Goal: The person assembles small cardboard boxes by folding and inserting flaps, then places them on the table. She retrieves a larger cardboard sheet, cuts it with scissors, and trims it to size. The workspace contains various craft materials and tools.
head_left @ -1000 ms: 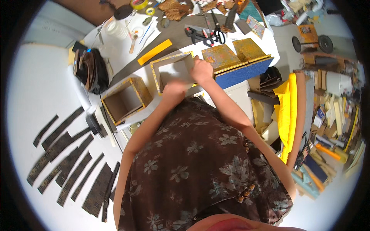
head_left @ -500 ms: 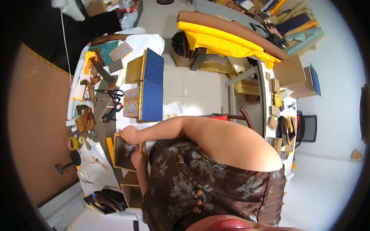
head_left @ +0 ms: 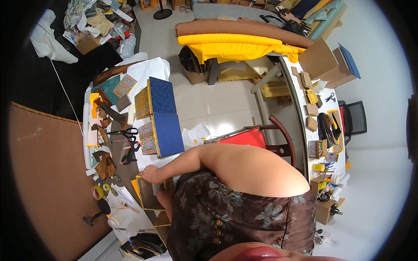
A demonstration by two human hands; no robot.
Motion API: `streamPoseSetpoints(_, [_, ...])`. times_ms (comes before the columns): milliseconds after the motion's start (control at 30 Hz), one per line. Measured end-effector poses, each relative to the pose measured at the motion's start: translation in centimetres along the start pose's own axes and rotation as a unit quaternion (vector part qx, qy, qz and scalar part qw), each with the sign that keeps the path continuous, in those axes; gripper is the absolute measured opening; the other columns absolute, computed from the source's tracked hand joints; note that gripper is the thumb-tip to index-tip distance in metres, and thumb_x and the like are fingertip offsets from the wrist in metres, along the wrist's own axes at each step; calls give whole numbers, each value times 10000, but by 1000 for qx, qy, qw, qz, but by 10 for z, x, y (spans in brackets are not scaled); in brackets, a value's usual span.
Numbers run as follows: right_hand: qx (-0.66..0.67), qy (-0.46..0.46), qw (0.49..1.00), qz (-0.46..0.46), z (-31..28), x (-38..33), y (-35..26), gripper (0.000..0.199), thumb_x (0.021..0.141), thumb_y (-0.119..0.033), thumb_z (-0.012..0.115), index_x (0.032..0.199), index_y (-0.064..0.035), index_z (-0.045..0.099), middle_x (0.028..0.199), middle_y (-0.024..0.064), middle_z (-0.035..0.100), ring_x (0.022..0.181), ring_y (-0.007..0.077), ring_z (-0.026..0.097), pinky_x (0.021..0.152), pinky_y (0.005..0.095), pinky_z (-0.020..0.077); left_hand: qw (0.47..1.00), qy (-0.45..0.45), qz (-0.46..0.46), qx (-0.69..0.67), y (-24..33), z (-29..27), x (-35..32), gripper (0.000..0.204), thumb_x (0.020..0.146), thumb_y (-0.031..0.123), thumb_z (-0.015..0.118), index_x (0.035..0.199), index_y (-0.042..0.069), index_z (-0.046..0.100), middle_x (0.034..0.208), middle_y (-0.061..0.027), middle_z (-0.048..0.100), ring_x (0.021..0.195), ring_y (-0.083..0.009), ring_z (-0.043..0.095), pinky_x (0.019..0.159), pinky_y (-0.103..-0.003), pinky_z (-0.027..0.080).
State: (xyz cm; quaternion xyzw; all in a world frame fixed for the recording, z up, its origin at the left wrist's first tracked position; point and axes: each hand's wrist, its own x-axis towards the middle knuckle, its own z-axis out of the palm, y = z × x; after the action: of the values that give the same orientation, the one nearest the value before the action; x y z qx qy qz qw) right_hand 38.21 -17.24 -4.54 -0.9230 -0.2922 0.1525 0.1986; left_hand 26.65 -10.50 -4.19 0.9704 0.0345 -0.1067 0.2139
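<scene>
A box (head_left: 153, 209) with an open top and yellow patterned edges stands at the table's near end. My right hand (head_left: 152, 174) reaches across from the right, its fingers curled over the box's far corner. At the box's near right side, my left hand (head_left: 164, 196) is closed on the wall, partly covered by my clothing and hard to see. A second box (head_left: 162, 225) with the same yellow edging sits just below, half behind my body. Beyond my right hand lies a long blue-covered case (head_left: 169, 135) with patterned flaps (head_left: 148, 138) along its left side.
Black-handled scissors (head_left: 126, 132), brown scraps (head_left: 106, 165) and tape rolls (head_left: 97, 192) lie along the table's left side. A red-seated chair (head_left: 244, 137) stands beyond my right arm. Rolls of yellow cloth (head_left: 230, 48) lie at the back. Another table (head_left: 300, 117) on the right carries small boxes.
The whole view has shifted, with the table now lower and more of the right table and chair showing. Both hands stay at the box; my left hand is more hidden.
</scene>
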Motion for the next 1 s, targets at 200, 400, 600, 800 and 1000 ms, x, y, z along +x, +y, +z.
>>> streamPoseSetpoints(200, [89, 17, 995, 40, 22, 11, 7, 268, 802, -142, 563, 1016, -2, 641, 890, 161, 696, 854, 320, 683, 712, 430, 544, 995, -53, -25, 86, -25, 14, 3, 437, 769, 410, 669, 958, 16, 677, 771, -248, 653, 742, -424, 646, 642, -516, 507])
streamPoseSetpoints(400, [44, 21, 999, 14, 14, 8, 3, 248, 846, -149, 547, 1033, -3, 619, 839, 128, 694, 801, 299, 687, 643, 414, 541, 994, -51, -18, 93, -1, -6, -2, 453, 770, 402, 671, 977, -1, 681, 756, -260, 644, 727, -432, 640, 622, -512, 506])
streamPoseSetpoints(600, [61, 8, 998, 26, -6, 2, 7, 310, 800, -130, 617, 1083, -4, 603, 874, 109, 701, 814, 267, 693, 646, 369, 541, 994, -28, 53, 94, -15, 5, 6, 430, 823, 381, 653, 976, -21, 680, 714, -274, 626, 701, -444, 630, 598, -496, 496])
streamPoseSetpoints(800, [113, 22, 993, 16, 7, -4, 5, 208, 702, -152, 675, 884, -72, 740, 934, 110, 701, 906, 266, 678, 730, 372, 550, 999, 16, 32, 4, 24, -4, -5, 399, 828, 329, 680, 968, -45, 665, 773, -296, 629, 764, -455, 625, 628, -481, 497])
streamPoseSetpoints(1000, [119, 93, 988, -33, 14, -5, 15, 132, 691, -129, 642, 777, -77, 727, 814, 100, 686, 797, 263, 683, 649, 371, 539, 998, -44, -6, 45, 10, -1, -2, 354, 816, 293, 695, 913, -45, 659, 781, -286, 625, 808, -465, 610, 664, -462, 499])
